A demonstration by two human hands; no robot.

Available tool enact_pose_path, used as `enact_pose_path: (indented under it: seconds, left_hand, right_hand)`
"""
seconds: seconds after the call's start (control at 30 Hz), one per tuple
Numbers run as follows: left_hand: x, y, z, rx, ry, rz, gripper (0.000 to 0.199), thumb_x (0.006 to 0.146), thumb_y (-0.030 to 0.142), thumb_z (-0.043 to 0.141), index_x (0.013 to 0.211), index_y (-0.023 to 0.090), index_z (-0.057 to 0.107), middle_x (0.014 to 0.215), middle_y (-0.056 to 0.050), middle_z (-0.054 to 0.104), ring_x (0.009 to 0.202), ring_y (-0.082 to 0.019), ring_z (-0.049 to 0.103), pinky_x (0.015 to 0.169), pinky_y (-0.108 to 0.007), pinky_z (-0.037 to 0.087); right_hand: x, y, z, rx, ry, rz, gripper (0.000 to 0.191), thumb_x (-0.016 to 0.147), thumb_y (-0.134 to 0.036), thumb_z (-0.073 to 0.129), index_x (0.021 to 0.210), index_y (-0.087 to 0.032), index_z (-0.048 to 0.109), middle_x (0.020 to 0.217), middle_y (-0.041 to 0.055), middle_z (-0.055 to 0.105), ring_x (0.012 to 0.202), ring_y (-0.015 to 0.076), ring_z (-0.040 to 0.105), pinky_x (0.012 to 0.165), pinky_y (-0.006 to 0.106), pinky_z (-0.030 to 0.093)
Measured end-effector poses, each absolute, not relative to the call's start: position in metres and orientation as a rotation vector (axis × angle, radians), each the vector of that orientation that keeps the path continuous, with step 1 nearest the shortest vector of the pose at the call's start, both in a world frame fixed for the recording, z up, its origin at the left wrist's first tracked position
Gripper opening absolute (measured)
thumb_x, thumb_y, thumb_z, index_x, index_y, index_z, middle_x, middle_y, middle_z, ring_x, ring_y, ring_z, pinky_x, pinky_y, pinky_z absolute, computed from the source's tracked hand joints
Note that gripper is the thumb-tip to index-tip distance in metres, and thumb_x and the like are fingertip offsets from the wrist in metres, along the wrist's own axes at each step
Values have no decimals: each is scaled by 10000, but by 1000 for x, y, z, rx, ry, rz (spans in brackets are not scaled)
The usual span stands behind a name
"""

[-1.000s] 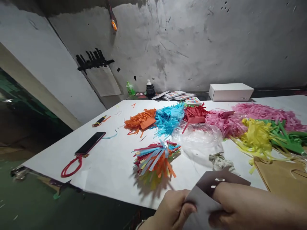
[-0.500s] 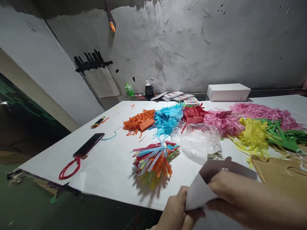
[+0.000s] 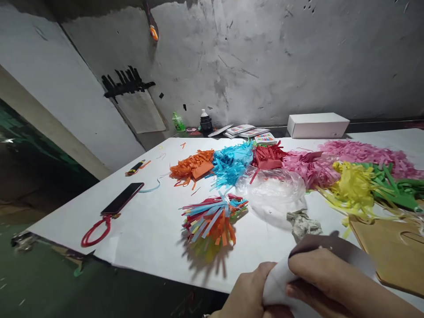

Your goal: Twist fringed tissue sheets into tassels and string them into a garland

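Head view: pale sheet (image 3: 277, 281) curled in hands (image 3: 319, 274), inner side shadowed grey.

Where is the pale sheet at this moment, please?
In the head view, the pale sheet is at lower right, held by the left hand and right hand, just below the crumpled grey wad and beside the brown bag.

One left hand (image 3: 249, 292), one right hand (image 3: 327, 276) and one curled pale sheet (image 3: 278, 279) show. Paper-strip piles (image 3: 232, 164) number seven: one orange pile (image 3: 190, 167), one blue pile (image 3: 236, 154), one red pile (image 3: 270, 157), two pink piles (image 3: 309, 170), one yellow pile (image 3: 353, 185), one green pile (image 3: 394, 190). There are one multicoloured strip tassel (image 3: 212, 218), one smartphone (image 3: 122, 198), one red cord (image 3: 94, 244), two bottles (image 3: 179, 123), one white box (image 3: 316, 126) and one brown paper bag (image 3: 389, 254).
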State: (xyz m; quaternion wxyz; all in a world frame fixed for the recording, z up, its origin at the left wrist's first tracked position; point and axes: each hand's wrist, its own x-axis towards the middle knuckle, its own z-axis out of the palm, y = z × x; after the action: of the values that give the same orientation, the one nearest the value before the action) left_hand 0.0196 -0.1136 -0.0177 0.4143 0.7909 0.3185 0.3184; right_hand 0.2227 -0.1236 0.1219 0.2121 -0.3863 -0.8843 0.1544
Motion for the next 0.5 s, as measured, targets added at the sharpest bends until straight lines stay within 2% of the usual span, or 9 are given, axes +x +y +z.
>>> enact_pose_path:
  seconds: [0.07,0.1,0.2,0.27,0.33,0.37,0.43,0.47,0.5]
  left_hand:
    - [22,-113,-17,1915,844,852,295,875,407,623,1046,167,626,732,-42,709,562,-165,608,514,-226,462]
    - [22,-112,-16,1910,850,901,241,894,389,593,978,166,626,683,-30,674,536,-144,558,494,-215,420]
    - [19,-107,-8,1946,802,966,213,920,365,554,918,164,621,674,-20,622,556,-128,496,510,-209,373]
    - [13,-103,1,1921,855,957,245,944,375,521,875,162,620,685,-22,604,590,-134,493,540,-214,377]
    - [5,-98,12,1832,991,990,327,966,425,485,824,160,615,685,-21,590,609,-142,485,561,-223,386]
    - [1,-95,18,1776,1057,1024,367,970,461,476,814,160,616,688,-21,589,616,-147,483,567,-227,391]
    - [-6,-91,26,1686,1127,1081,421,957,531,483,837,157,636,715,-27,611,640,-162,501,593,-242,420]
    - [-7,-90,28,1661,1132,1095,439,946,557,494,861,156,651,738,-35,631,660,-173,522,614,-251,439]
    - [-8,-90,29,1648,1125,1095,455,938,576,501,894,154,666,762,-45,652,681,-185,546,633,-261,457]
  right_hand:
    - [218,-121,123,-1071,-2493,438,202,931,-141,542,762,-225,613,733,-24,708,588,108,650,534,180,478]
    - [217,-121,121,-1078,-2490,434,217,931,-122,527,757,-218,613,722,-14,701,579,113,646,526,187,477]
    - [223,-121,109,-1030,-2418,306,198,957,-134,501,835,-214,634,757,11,706,636,130,674,579,196,508]
    - [235,-125,97,-976,-2259,109,140,951,-175,557,1034,-234,653,944,51,740,847,172,720,765,244,556]
    - [245,-130,81,-1044,-1918,34,342,932,-247,621,1269,-273,569,1217,96,690,1128,229,664,989,354,514]
    - [246,-134,71,-1114,-1717,102,433,925,-314,641,1337,-286,511,1322,109,637,1222,251,614,1046,400,482]
    - [239,-142,47,-1201,-1384,400,630,888,-557,634,1407,-259,438,1385,141,594,1245,284,604,996,394,529]
    - [230,-146,35,-1241,-1334,570,770,807,-656,673,1405,-225,450,1351,158,623,1182,303,649,907,359,579]
    - [220,-150,24,-1327,-1263,762,817,738,-697,707,1349,-185,527,1265,167,679,1118,326,683,844,341,601]
